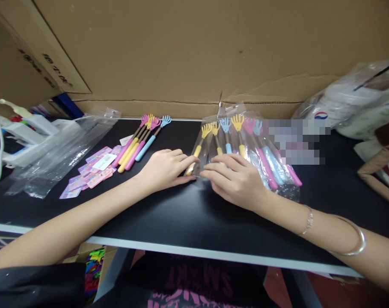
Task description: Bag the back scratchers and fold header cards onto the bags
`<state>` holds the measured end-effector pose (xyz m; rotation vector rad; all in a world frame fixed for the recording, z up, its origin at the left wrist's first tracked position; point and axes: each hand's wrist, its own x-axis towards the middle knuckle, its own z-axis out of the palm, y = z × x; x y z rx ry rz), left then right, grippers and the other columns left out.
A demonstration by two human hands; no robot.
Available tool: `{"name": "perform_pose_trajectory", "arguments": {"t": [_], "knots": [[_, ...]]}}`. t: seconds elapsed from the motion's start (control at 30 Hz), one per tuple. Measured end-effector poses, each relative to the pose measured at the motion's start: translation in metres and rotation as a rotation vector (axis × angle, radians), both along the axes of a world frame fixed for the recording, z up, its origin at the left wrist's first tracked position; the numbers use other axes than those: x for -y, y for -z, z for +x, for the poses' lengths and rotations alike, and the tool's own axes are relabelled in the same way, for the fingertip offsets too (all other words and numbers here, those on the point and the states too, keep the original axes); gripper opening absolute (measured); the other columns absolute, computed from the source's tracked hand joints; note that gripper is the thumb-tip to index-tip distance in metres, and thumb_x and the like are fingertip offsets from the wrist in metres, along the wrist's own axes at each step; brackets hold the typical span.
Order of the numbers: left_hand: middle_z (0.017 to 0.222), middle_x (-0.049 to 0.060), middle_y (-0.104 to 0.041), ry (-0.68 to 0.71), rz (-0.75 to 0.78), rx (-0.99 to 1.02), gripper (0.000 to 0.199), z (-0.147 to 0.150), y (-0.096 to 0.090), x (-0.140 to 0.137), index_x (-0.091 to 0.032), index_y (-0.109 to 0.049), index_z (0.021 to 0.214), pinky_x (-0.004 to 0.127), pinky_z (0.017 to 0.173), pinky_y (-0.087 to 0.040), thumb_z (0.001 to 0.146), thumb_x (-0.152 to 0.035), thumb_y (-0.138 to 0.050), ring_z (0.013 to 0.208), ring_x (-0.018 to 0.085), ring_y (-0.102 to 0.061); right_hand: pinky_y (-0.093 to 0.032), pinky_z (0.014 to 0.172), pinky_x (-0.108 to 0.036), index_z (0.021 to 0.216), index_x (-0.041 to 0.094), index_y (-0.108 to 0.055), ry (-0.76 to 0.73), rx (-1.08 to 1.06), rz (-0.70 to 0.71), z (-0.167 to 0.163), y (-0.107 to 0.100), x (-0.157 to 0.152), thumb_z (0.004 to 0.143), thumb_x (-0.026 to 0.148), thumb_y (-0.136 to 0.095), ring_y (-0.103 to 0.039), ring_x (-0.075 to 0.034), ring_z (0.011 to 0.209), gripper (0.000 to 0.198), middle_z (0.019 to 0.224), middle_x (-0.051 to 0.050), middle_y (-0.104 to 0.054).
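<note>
Clamped left hand (165, 170) on bagged yellow scratcher (197, 150) at 12 o'clock; couldn't tell grip of right hand (237, 180) (best kept light, tbh).

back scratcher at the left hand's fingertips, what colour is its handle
Its handle is yellow, best seen in the head view.
</note>
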<state>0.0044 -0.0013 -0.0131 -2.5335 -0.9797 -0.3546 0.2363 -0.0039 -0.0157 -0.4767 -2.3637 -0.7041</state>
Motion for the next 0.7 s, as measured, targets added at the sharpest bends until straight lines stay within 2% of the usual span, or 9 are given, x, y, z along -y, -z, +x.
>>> {"name": "perform_pose_trajectory", "arguments": {"t": [0.1, 0.17, 0.3, 0.4, 0.53, 0.7], "knots": [[0.086, 0.004, -0.071, -0.012, -0.007, -0.013, 0.030, 0.001, 0.002, 0.000, -0.015, -0.061, 0.103, 0.030, 0.064, -0.044, 0.097, -0.044, -0.052, 0.079, 0.019, -0.067, -0.043, 0.099, -0.038, 0.109, 0.018, -0.069, -0.006, 0.040, -0.018, -0.002, 0.003, -0.001, 0.093, 0.012, -0.053, -0.063, -0.021, 0.108, 0.024, 0.116, -0.003, -0.074], [0.087, 0.004, -0.070, -0.012, -0.032, -0.003, 0.029, 0.001, 0.003, 0.000, -0.016, -0.061, 0.101, 0.030, 0.065, -0.045, 0.097, -0.043, -0.051, 0.081, 0.019, -0.067, -0.041, 0.104, -0.041, 0.112, 0.017, -0.068, -0.003, 0.071, -0.052, -0.002, 0.006, -0.003, 0.094, 0.014, -0.051, -0.063, -0.021, 0.110, 0.025, 0.120, -0.005, -0.072], [0.100, 0.003, -0.072, -0.020, -0.092, 0.060, 0.034, -0.002, -0.001, -0.001, -0.020, -0.059, 0.115, 0.028, 0.069, -0.046, 0.094, -0.047, -0.055, 0.094, 0.019, -0.068, -0.039, 0.106, -0.045, 0.107, 0.016, -0.068, -0.005, 0.104, -0.179, -0.001, 0.011, -0.006, 0.095, 0.016, -0.049, -0.065, -0.021, 0.102, 0.023, 0.104, -0.006, -0.076], [0.102, 0.005, -0.072, -0.073, -0.136, 0.079, 0.043, -0.004, -0.005, 0.000, -0.020, -0.060, 0.114, 0.029, 0.070, -0.047, 0.091, -0.056, -0.055, 0.096, 0.020, -0.068, -0.038, 0.106, -0.046, 0.102, 0.016, -0.069, 0.013, 0.133, -0.247, 0.000, 0.011, -0.006, 0.096, 0.019, -0.050, -0.066, -0.021, 0.096, 0.020, 0.098, -0.008, -0.075], [0.104, 0.005, -0.071, -0.091, -0.193, 0.090, 0.046, -0.005, -0.009, 0.000, -0.020, -0.062, 0.111, 0.030, 0.074, -0.048, 0.090, -0.060, -0.055, 0.096, 0.021, -0.068, -0.038, 0.105, -0.046, 0.096, 0.015, -0.068, 0.035, 0.156, -0.252, 0.001, 0.010, -0.007, 0.097, 0.023, -0.051, -0.066, -0.021, 0.091, 0.019, 0.092, -0.007, -0.074], [0.107, 0.006, -0.071, -0.008, -0.211, 0.070, 0.038, -0.007, -0.010, -0.002, -0.017, -0.063, 0.110, 0.029, 0.079, -0.050, 0.090, -0.049, -0.061, 0.105, 0.021, -0.066, -0.040, 0.102, -0.044, 0.093, 0.014, -0.069, 0.048, 0.159, -0.257, 0.001, 0.010, -0.007, 0.096, 0.023, -0.053, -0.064, -0.022, 0.092, 0.018, 0.091, -0.008, -0.074]]}}
